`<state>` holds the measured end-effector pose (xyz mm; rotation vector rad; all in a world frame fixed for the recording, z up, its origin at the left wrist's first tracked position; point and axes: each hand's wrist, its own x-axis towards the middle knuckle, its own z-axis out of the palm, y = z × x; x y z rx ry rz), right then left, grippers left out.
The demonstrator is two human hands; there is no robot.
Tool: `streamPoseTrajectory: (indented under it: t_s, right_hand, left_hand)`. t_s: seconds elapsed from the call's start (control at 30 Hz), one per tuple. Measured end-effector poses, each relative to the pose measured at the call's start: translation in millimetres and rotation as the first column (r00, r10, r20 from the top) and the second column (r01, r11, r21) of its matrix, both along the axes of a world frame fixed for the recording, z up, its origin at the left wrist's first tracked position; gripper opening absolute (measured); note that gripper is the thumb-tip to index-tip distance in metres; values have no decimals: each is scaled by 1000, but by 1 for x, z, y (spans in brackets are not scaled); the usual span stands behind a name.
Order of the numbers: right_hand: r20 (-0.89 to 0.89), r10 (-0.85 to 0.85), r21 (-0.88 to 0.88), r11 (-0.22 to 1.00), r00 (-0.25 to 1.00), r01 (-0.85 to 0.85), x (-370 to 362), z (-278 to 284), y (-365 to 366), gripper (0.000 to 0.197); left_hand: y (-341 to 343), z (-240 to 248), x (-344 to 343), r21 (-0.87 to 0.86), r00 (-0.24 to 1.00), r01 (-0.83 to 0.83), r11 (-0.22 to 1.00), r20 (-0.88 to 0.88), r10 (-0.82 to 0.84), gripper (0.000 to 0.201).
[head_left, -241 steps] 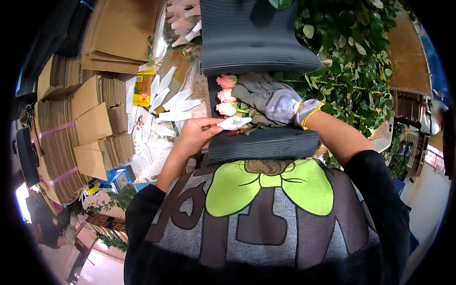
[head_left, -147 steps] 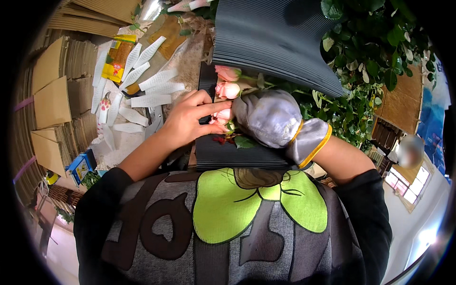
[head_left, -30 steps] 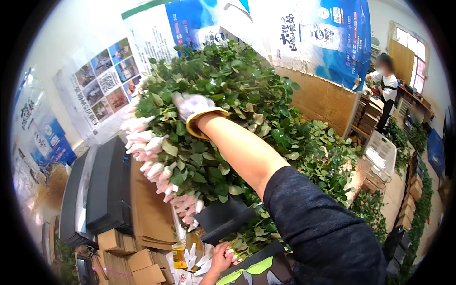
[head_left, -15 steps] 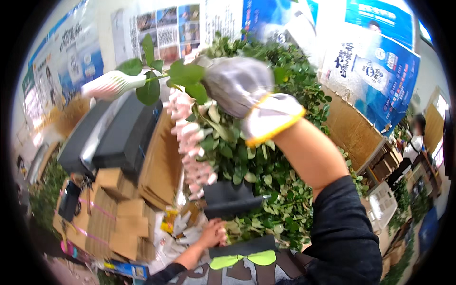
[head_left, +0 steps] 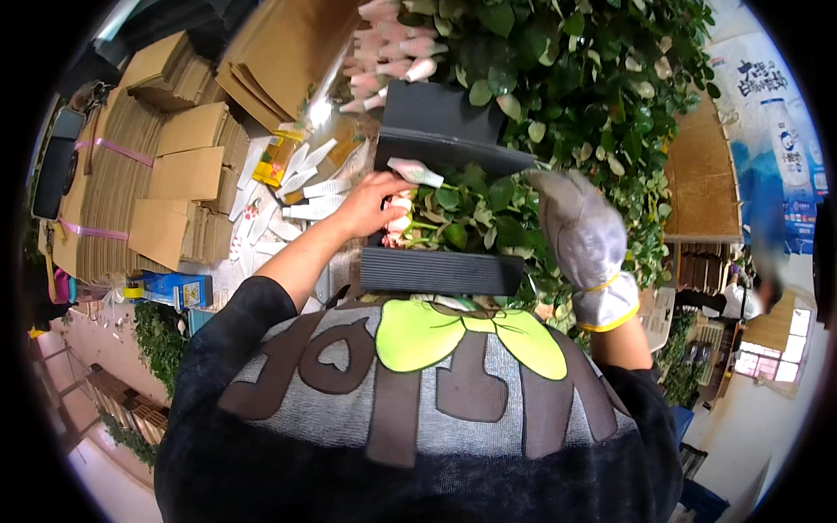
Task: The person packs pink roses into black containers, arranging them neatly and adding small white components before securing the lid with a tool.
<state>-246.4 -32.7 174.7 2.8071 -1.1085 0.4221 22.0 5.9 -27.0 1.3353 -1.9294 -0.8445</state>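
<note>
Roses (head_left: 399, 220) lie sideways between two black ridged walls of a holder (head_left: 440, 272), heads left and leafy stems right. My bare left hand (head_left: 370, 207) curls its fingers over these heads, pressing against them. On top of the far side rests a rose in a white mesh sleeve (head_left: 414, 172), its stem running right among the leaves. My right hand (head_left: 580, 222), in a grey-white glove with a yellow cuff edge, is by the stem end. Its fingers look closed around that stem, though motion blurs them.
Beyond the holder are stacked netted pink roses (head_left: 388, 52) and dense foliage (head_left: 593, 87). White mesh sleeves (head_left: 314, 187) and a yellow packet (head_left: 277, 159) lie on the left. Flattened cardboard boxes (head_left: 131, 183) stand farther left, with a blue box (head_left: 174, 289) below. A wooden board (head_left: 702, 174) borders the right.
My right hand has come down from high over the foliage, lowering the netted rose to the holder. The left hand stays at the rose heads. The view has tilted downward.
</note>
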Motion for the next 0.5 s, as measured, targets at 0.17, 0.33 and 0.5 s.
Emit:
streamPoseTrajectory:
  t_s: [0.17, 0.33, 0.5]
  right_hand:
    - [-86, 211, 306, 936, 974, -175, 51, -42, -21, 26]
    - [-68, 214, 418, 893, 974, -167, 69, -90, -44, 16]
    - [-178, 399, 243, 904, 900, -352, 43, -98, -42, 17]
  left_hand:
    - [1, 5, -1, 20, 1000, -13, 1000, 4, 13, 45]
    - [2, 9, -2, 68, 999, -47, 997, -21, 49, 43]
    - [-2, 12, 0, 64, 997, -10, 998, -82, 15, 45]
